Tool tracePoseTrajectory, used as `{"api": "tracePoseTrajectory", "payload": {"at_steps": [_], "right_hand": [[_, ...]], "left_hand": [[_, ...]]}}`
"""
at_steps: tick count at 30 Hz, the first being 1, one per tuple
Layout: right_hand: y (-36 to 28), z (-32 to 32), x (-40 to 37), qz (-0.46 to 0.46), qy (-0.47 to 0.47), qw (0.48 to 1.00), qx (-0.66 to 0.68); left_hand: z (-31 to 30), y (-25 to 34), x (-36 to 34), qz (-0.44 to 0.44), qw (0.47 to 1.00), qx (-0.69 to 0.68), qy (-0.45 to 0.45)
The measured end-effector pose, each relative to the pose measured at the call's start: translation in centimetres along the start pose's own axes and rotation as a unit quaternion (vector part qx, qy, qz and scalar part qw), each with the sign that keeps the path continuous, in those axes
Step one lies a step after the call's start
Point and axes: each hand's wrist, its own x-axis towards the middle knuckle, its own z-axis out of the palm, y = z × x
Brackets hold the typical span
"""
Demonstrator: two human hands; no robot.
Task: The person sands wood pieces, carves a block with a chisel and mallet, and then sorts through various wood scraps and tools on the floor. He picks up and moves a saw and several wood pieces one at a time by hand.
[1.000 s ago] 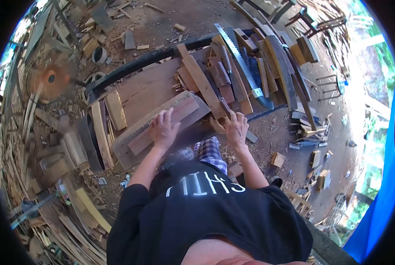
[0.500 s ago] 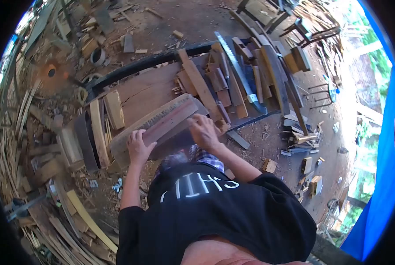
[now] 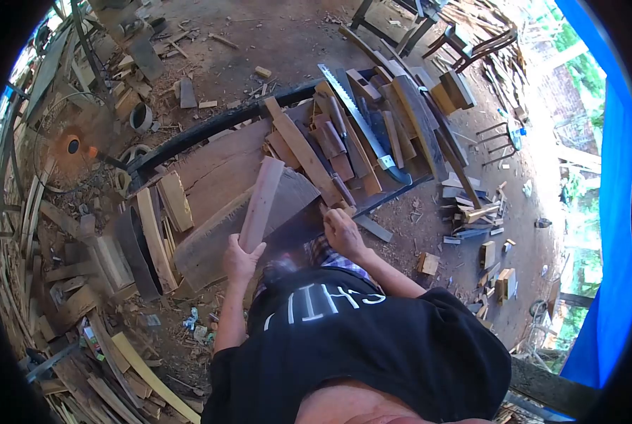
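Note:
My left hand (image 3: 241,260) grips the lower end of a reddish wooden strip (image 3: 262,201), which is tilted up above a wide grey-brown board (image 3: 224,230) on the workbench (image 3: 220,152). My right hand (image 3: 342,232) is at the bench's near edge, to the right of the strip, with its fingers curled. Whatever its fingertips hold, if anything, is too small to make out. Just beyond it lie a chisel-like tool (image 3: 342,189) and a long light plank (image 3: 298,145).
A handsaw (image 3: 358,116) with a dark handle lies over wood pieces on the bench's right side. Short blocks (image 3: 174,201) are at its left end. Scrap wood (image 3: 471,212) and a chair (image 3: 471,46) stand on the right.
My left hand has swung the reddish strip from lying along the wide board to a steeper angle. My right hand has moved away from the strip, right and down. The view has shifted slightly.

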Motion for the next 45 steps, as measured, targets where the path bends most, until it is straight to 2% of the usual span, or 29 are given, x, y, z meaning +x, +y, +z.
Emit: {"api": "tracePoseTrajectory", "payload": {"at_steps": [4,7,9,11,12,14,16,21,23,24,26,30,34,35,41,44,45], "right_hand": [[2.3,-2.4,0.2,0.024,0.029,0.999,-0.022],[4.5,-3.6,1.4,0.092,0.022,0.995,0.005],[7.0,-4.3,3.3,0.052,0.025,0.998,-0.018],[8.7,-5.2,5.8,0.014,0.044,0.997,-0.056],[10.2,-5.3,7.0,0.014,0.044,0.997,-0.063],[11.7,-5.8,9.7,0.008,0.054,0.994,-0.091],[12.8,-5.5,12.0,0.013,0.058,0.991,-0.116],[13.7,-4.0,17.3,0.028,0.096,0.976,-0.193],[14.7,-3.6,18.9,0.125,0.116,0.971,-0.168],[15.1,-3.4,19.5,0.122,0.113,0.972,-0.165],[15.9,-3.3,20.5,0.153,0.047,0.969,-0.189],[17.5,-2.8,21.7,0.154,0.021,0.973,-0.168],[18.5,-5.3,21.3,0.148,0.046,0.981,-0.12],[19.7,-6.2,21.1,0.123,0.076,0.984,-0.107],[25.3,-12.9,20.2,0.114,0.104,0.97,-0.19],[28.0,-12.7,19.3,0.097,0.078,0.973,-0.193],[27.8,-12.3,18.9,0.087,0.096,0.96,-0.249]], "left_hand": [[1.8,0.4,0.2,-0.027,0.998,-0.016,0.06],[2.4,1.2,0.3,-0.062,0.995,-0.008,0.075],[2.5,2.4,-0.1,-0.091,0.993,0.006,0.077],[2.5,4.2,-0.9,-0.099,0.99,-0.043,0.09],[3.0,4.2,-1.1,-0.105,0.989,-0.037,0.093],[4.8,3.8,-1.3,-0.057,0.989,-0.05,0.125],[5.2,4.9,-1.7,-0.103,0.988,-0.05,0.103],[7.5,6.1,-2.6,-0.099,0.985,-0.067,0.125],[8.4,6.2,-2.9,-0.1,0.982,-0.091,0.129],[8.4,6.6,-3.2,-0.103,0.982,-0.09,0.133],[8.6,7.3,-3.6,-0.093,0.983,-0.094,0.129],[9.7,6.5,-3.8,-0.085,0.982,-0.1,0.138],[9.7,6.7,-3.9,-0.106,0.978,-0.104,0.144],[9.7,6.9,-4.0,-0.117,0.978,-0.102,0.138],[11.0,7.0,-3.8,-0.124,0.973,-0.115,0.159],[11.1,7.8,-3.7,-0.128,0.969,-0.127,0.167],[11.1,8.0,-3.7,-0.129,0.969,-0.127,0.169]]}}
